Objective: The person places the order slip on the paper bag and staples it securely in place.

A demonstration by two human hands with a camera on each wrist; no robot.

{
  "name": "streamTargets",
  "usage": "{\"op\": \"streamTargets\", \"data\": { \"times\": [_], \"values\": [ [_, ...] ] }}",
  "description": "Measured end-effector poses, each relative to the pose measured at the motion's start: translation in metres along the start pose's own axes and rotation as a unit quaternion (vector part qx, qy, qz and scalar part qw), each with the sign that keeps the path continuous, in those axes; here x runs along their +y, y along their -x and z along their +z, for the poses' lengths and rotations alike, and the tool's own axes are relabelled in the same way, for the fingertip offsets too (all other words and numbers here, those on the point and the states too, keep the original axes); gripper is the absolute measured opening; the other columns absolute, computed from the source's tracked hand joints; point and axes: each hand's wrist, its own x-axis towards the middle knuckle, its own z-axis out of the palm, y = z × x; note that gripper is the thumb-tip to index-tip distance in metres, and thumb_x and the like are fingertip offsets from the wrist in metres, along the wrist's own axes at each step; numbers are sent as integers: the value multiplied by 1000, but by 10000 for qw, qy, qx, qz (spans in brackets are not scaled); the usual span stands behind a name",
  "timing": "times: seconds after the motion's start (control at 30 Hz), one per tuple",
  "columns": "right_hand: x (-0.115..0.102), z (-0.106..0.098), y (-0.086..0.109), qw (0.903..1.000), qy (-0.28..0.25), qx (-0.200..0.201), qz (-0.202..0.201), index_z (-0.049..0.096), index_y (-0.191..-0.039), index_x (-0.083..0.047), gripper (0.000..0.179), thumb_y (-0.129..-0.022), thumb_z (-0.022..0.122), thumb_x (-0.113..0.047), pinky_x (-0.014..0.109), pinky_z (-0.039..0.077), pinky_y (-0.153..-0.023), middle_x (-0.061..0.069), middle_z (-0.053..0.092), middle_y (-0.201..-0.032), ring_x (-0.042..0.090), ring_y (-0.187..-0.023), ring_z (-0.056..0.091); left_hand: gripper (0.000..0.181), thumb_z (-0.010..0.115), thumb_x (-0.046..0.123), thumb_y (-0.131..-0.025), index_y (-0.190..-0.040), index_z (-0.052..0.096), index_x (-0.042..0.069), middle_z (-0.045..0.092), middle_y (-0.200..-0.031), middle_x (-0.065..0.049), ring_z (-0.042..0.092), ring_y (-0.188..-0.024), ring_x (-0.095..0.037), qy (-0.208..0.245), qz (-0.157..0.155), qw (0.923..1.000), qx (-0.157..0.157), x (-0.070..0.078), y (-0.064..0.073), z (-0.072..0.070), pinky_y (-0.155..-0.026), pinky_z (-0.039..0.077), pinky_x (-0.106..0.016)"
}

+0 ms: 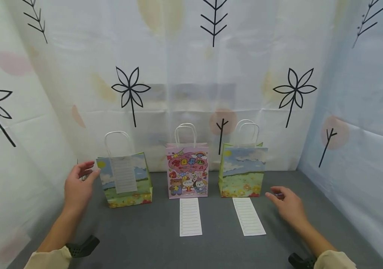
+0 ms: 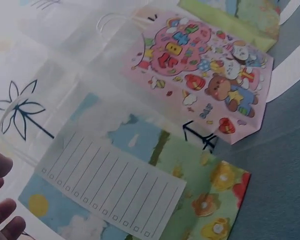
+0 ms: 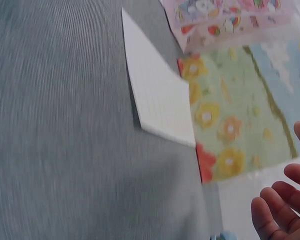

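At the left stands a paper gift bag (image 1: 141,179) with a meadow and sky print and white handles; a lined checklist slip (image 1: 124,175) lies against its front. My left hand (image 1: 80,183) is beside this bag's upper left edge, fingers loosely bent and holding nothing. In the left wrist view, the slip (image 2: 110,185) shows a row of small check boxes. My right hand (image 1: 289,207) hovers over the table to the right of another meadow-print bag (image 1: 243,172), relaxed, with nothing in it. A checklist slip (image 1: 249,216) lies on the table before that bag.
A pink gift bag (image 1: 188,170) with cartoon animals stands in the middle, with another checklist slip (image 1: 190,216) on the grey table (image 1: 218,250) before it. A white patterned curtain (image 1: 191,56) hangs close behind the bags and along both sides.
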Motion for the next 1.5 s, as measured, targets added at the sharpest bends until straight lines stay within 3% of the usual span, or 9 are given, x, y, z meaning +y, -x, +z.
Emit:
{"op": "streamTargets", "data": {
  "times": [0.17,0.33,0.47,0.57,0.8,0.97,1.17,1.5],
  "values": [
    [-17,5,3,9995,-306,-107,64,59,-121,8,41,-95,65,-24,53,46,-84,27,59,-117,40,-102,57,47,53,28,-102,-140,44,4,47,-139,-16,42,-125,-30,76,95,9968,-788,2,19,1,-96,34,-49],
    [-30,13,4,9980,-549,-314,86,58,-125,7,43,-96,64,-25,52,48,-82,25,59,-119,41,-106,57,44,53,27,-102,-136,46,-1,49,-136,-18,48,-117,-19,166,288,9830,-1804,2,44,10,-92,41,-36],
    [-35,20,5,9951,-858,-426,228,57,-125,6,41,-96,64,-21,48,50,-80,24,60,-119,40,-108,57,42,56,25,-101,-133,49,-1,52,-133,-18,52,-108,-8,407,123,9703,-2381,-2,56,26,-87,46,-29],
    [-40,25,6,9921,-1071,-582,294,57,-126,6,41,-95,64,-21,44,51,-78,22,60,-119,38,-108,56,39,58,21,-100,-131,51,-2,55,-129,-18,55,-108,-12,550,-92,9627,-2649,-8,64,41,-87,47,-35],
    [-57,38,6,9841,-1471,-982,146,57,-127,4,42,-94,66,-21,33,52,-70,20,61,-119,34,-105,59,31,65,13,-94,-120,59,-3,63,-114,-14,61,-100,-24,721,-434,9491,-3036,-27,82,74,-81,49,-43],
    [-70,49,3,9809,-1584,-1128,26,58,-127,0,41,-93,67,-20,33,52,-72,18,59,-122,31,-105,59,26,67,12,-92,-113,63,-2,65,-105,-9,61,-91,-21,383,-377,9476,-3148,-37,93,94,-73,50,-40],
    [-89,63,-2,9782,-1605,-1291,-270,55,-129,2,47,-92,69,-22,44,51,-80,19,57,-124,34,-107,58,23,69,14,-91,-109,65,1,65,-99,-4,58,-85,-19,45,-165,9448,-3272,-43,100,115,-69,48,-36],
    [-125,80,-19,9725,-1866,-1388,-92,37,-145,-2,67,-91,70,-24,51,47,-89,22,48,-136,39,-121,51,26,71,20,-90,-108,65,2,65,-102,-6,60,-92,-22,106,390,9382,-3438,-48,106,150,-77,50,-39]
  ]
}}
